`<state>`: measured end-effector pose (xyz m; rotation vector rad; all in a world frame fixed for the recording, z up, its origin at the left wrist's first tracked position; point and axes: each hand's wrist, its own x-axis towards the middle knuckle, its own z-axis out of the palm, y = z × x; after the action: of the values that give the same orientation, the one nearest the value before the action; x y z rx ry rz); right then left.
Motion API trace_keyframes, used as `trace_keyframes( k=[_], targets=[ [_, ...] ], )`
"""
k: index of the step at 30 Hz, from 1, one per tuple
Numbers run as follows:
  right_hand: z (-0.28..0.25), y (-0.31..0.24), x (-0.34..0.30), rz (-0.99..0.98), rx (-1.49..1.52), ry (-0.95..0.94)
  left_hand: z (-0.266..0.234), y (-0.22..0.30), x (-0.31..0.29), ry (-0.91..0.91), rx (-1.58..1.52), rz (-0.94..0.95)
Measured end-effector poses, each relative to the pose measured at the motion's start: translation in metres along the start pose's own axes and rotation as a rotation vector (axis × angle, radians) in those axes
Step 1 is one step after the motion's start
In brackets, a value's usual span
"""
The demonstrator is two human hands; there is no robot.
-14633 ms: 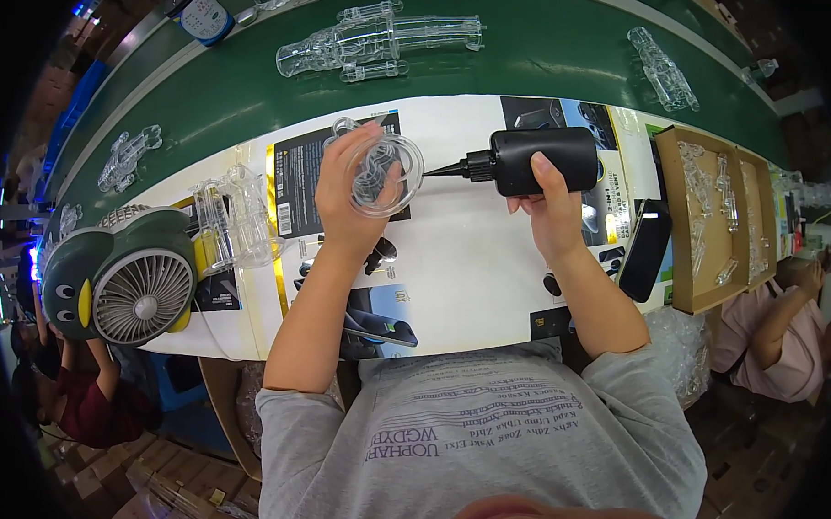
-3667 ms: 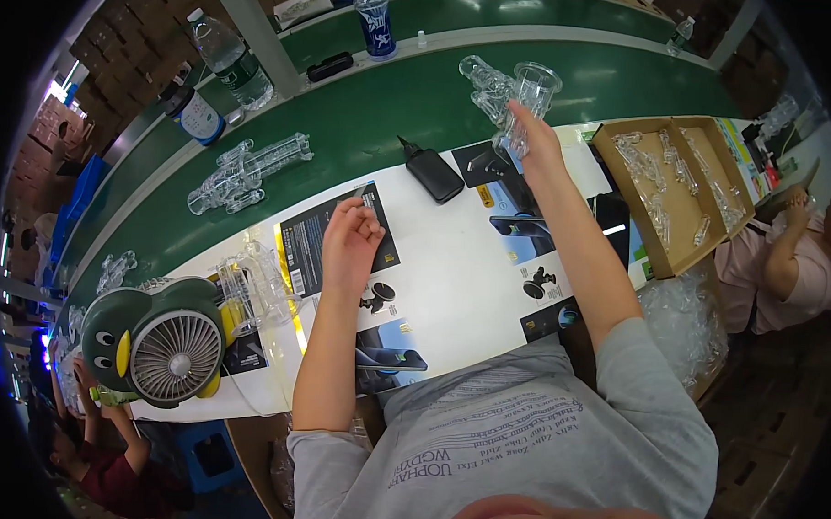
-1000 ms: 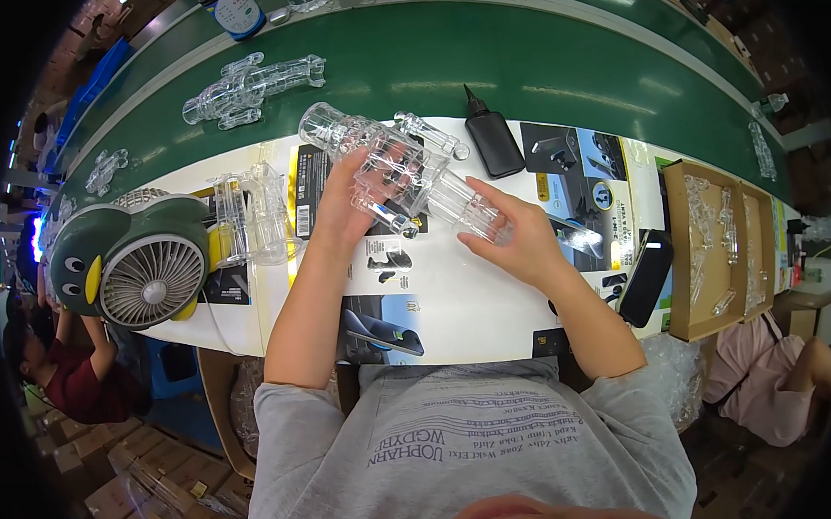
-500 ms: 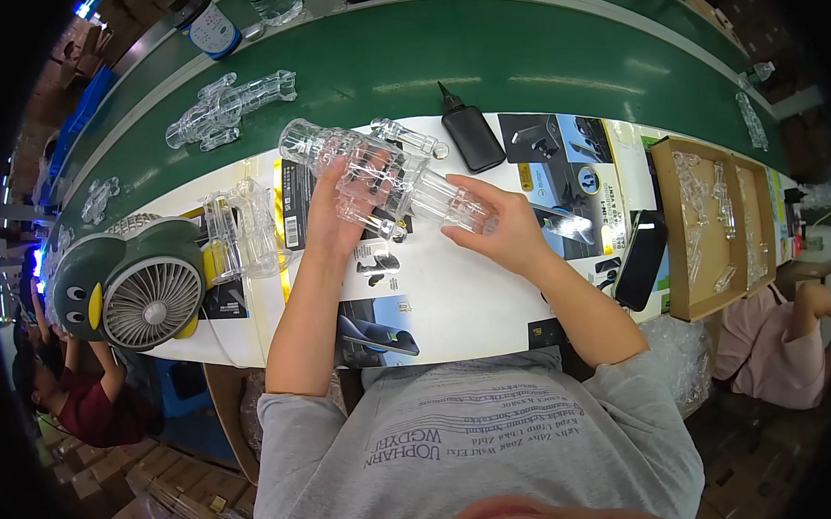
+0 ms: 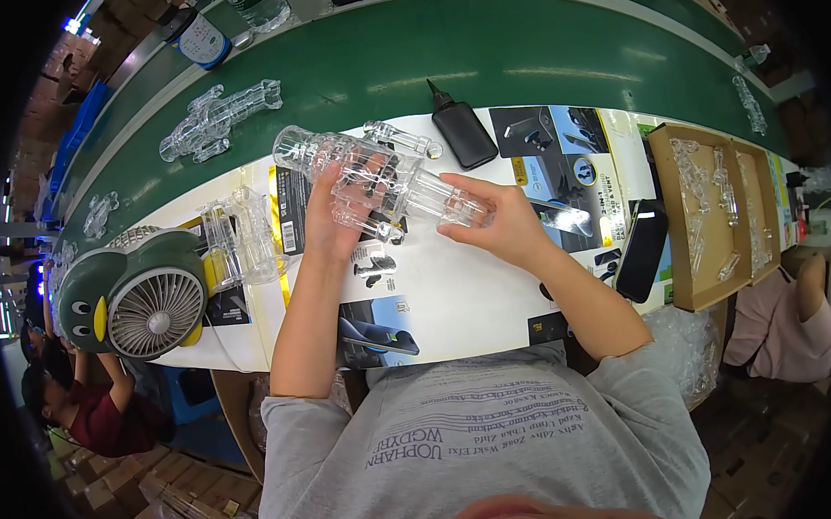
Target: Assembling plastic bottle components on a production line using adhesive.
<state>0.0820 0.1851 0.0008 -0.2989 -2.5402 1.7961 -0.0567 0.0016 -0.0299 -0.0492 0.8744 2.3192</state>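
Note:
Above the table I hold a clear plastic tubular assembly (image 5: 391, 187) with smaller tubes sticking out of its sides. My left hand (image 5: 336, 216) is closed around its wide left part, with some fingers seen through the plastic. My right hand (image 5: 504, 224) grips the narrower right end between thumb and fingers. A similar clear assembly (image 5: 221, 120) lies on the green surface at the far left. Beyond my hands, a black squeeze bottle (image 5: 464, 133) with a pointed nozzle lies on the printed sheets.
Left of my arms stands a green penguin-shaped fan (image 5: 153, 305), beside upright clear tubes (image 5: 242, 240). On the right are a black phone (image 5: 643, 252) and a cardboard tray (image 5: 704, 300) holding clear parts. A white-labelled bottle (image 5: 201, 43) is at the back left. Other people sit on both sides.
Both hands keep their hold on the clear plastic assembly, which has barely moved. The whole view has shifted slightly.

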Motion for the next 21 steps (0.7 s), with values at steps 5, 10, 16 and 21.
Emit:
trace_keyframes(
  k=[5,10,16,21],
  targets=[
    [0.002,-0.002,-0.003,0.04,0.006,0.005,0.004,0.001,-0.002,0.036,0.03,-0.004],
    [-0.004,-0.004,-0.001,0.08,0.085,-0.062,0.004,0.004,-0.004,0.013,0.061,0.0],
    [0.002,0.002,-0.001,0.008,0.075,-0.002,0.008,0.001,-0.004,0.037,0.066,0.018],
    [0.004,-0.012,-0.007,0.039,0.011,0.024,0.001,0.004,-0.003,0.002,0.041,0.017]
  ],
)
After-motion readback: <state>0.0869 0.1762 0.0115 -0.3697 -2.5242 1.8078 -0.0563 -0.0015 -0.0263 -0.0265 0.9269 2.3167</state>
